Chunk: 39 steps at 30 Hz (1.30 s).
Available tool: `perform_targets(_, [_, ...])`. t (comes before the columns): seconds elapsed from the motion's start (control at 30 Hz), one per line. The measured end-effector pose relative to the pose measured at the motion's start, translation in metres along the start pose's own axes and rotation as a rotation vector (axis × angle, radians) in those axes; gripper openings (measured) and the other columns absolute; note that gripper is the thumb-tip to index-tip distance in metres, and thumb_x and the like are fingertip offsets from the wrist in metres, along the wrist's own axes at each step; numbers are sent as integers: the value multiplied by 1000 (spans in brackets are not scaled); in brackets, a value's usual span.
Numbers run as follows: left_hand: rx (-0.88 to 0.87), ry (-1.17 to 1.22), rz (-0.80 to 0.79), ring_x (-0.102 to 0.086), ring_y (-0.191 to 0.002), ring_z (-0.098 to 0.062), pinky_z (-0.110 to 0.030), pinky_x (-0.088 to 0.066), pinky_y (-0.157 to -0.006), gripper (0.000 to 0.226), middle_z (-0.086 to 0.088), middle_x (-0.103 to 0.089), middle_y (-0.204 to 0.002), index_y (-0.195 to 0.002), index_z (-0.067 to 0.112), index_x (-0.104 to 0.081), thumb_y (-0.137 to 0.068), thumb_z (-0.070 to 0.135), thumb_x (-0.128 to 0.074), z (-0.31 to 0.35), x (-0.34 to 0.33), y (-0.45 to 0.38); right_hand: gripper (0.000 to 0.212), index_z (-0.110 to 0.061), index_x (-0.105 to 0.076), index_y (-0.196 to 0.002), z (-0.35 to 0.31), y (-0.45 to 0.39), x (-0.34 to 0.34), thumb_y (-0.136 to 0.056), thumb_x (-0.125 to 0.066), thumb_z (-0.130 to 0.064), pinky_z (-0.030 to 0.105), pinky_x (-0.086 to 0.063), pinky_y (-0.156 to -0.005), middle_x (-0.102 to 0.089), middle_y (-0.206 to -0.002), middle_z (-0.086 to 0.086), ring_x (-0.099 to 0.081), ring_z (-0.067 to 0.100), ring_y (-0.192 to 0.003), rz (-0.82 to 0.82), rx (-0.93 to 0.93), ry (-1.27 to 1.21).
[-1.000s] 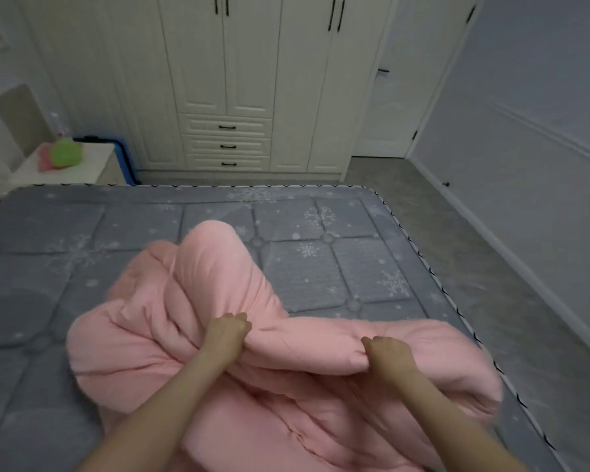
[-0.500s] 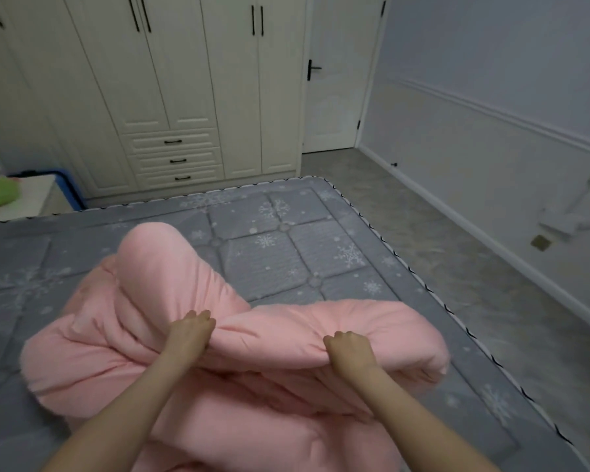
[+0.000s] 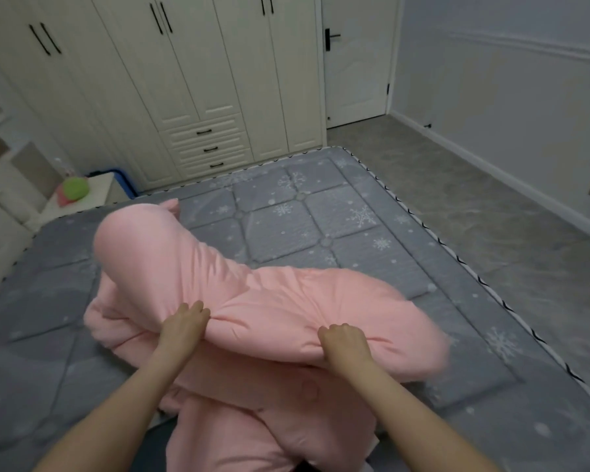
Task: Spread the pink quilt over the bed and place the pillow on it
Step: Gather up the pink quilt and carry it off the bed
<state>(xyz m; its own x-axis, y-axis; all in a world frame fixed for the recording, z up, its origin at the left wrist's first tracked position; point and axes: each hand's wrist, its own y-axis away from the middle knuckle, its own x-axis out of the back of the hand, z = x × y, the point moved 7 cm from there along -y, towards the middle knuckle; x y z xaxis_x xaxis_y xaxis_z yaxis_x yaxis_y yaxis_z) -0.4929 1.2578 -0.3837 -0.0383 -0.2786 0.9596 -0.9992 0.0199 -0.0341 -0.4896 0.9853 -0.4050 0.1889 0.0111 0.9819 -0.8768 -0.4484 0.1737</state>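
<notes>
Quilt: pink, bunched at frame centre on the bed; right end blurred, apparently lifted.
Left hand: grasping a quilt fold, lower centre.
Right hand: fingers curled, gripping the quilt edge.
Wardrobe: upper left.
Door: upper centre, closed.

Nothing readable here as far as I can tell, no labels, brands or numbers. The mattress only has printed snowflakes (a pattern, not text), and the view's pretty soft.
</notes>
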Motion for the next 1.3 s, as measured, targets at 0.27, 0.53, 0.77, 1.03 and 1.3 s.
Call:
perform_targets(0.27, [2, 44, -5, -49, -39, -28, -25, -35, -28, 38, -13, -49, -55, -48, 6, -53, -33, -10, -85, 11, -6, -2, 35, -3, -54, -124, -10, 6, -15, -95, -35, -6, 37, -42, -97, -58, -127, 16, -53, 31, -121, -132, 20, 76])
perform_targets(0.53, [-1, 89, 24, -46, -26, -22, -22, -35, -26, 13, -11, -46, -45, -37, 5, -52, -46, -4, -48, -26, -42, 25, 39, -1, -58, -118, -78, 13, -20, -84, -61, -21, 39, -46, -92, -59, -121, 21, -56, 35, -113, -291, 124, 102])
perform_targets(0.77, [221, 0, -268, -61, -106, -20, -30, -49, -80, 27, -5, -53, -120, -114, 10, -56, -94, 6, -38, -78, -82, 91, 42, -1, -49, -130, -176, 24, -39, -92, -49, -19, 43, -43, -89, -56, -116, 29, -55, 42, -107, -355, 366, 92])
perform_targets(1.03, [328, 238, -82, -41, -18, -20, -20, -29, -21, 47, -7, -45, -31, -33, 5, -48, -8, -16, -83, -131, -136, 163, 26, 6, -61, -106, -260, 29, -106, -82, -56, -4, 43, -46, -87, -59, -112, 29, -57, 42, -105, -559, 525, 130])
perform_targets(1.3, [496, 312, -302, -70, -76, -28, -35, -54, -60, 14, -14, -70, -89, -87, 1, -69, -80, -3, -58, -118, -176, 182, 45, -9, -68, -95, -281, -7, -108, -87, -44, -46, 35, -45, -73, -66, -102, 19, -61, 36, -94, -563, 600, 76])
